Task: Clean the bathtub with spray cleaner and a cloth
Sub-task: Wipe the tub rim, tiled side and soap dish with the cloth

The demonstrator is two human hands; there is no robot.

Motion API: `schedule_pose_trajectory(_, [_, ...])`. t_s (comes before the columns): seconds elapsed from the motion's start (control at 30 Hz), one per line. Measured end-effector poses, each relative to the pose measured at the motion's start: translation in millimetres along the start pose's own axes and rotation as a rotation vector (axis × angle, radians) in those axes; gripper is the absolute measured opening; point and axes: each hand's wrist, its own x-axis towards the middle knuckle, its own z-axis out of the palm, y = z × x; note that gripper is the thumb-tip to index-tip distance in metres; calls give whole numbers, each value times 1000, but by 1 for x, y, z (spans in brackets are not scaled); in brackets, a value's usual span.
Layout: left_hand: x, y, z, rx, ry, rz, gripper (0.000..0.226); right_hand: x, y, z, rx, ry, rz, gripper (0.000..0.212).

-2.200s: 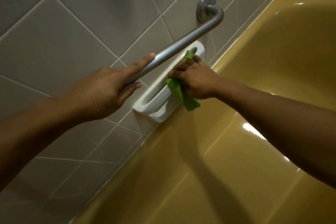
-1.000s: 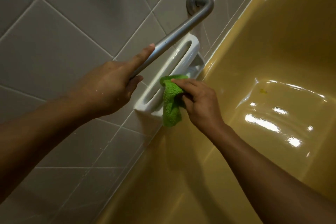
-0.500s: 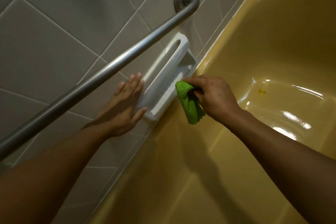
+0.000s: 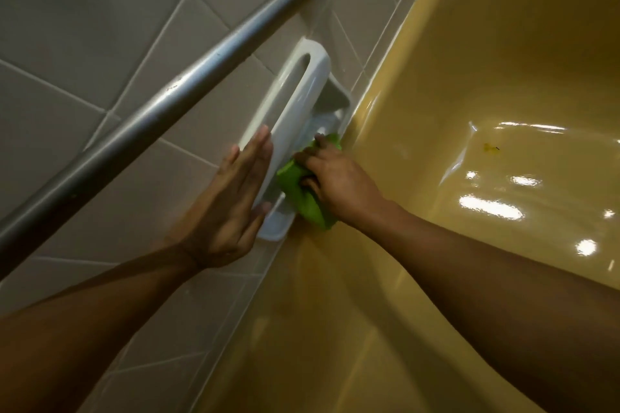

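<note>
A yellow bathtub (image 4: 469,84) fills the right and lower part of the view, its floor wet and shiny. A white ceramic soap holder (image 4: 298,94) with a handle bar is set in the tiled wall just above the tub edge. My right hand (image 4: 339,184) grips a bunched green cloth (image 4: 302,198) and presses it into the holder's tray. My left hand (image 4: 231,208) lies flat with straight fingers against the near end of the holder's bar and the wall. No spray bottle is in view.
A grey metal grab bar (image 4: 188,84) runs slantwise across the grey tiled wall (image 4: 84,27) above my left hand. A small yellowish speck (image 4: 490,148) lies on the tub floor at the right.
My left hand has let go of the grab bar and come down flat beside the soap holder. My right hand with the cloth has moved from the holder's outer edge into its tray.
</note>
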Motion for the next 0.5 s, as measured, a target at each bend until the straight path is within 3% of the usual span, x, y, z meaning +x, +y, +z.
schedule_pose_trajectory(0.13, [2, -2, -1, 13, -39, 42, 77, -5, 9, 25, -194, -15, -127, 49])
schedule_pose_trajectory(0.33, [3, -3, -2, 38, -52, 40, 82, 7, 16, 1, -435, -226, -84, 69])
schedule_pose_trajectory(0.5, [3, -2, 1, 42, -30, 31, 81, 44, 34, -20, -450, -235, 53, 67])
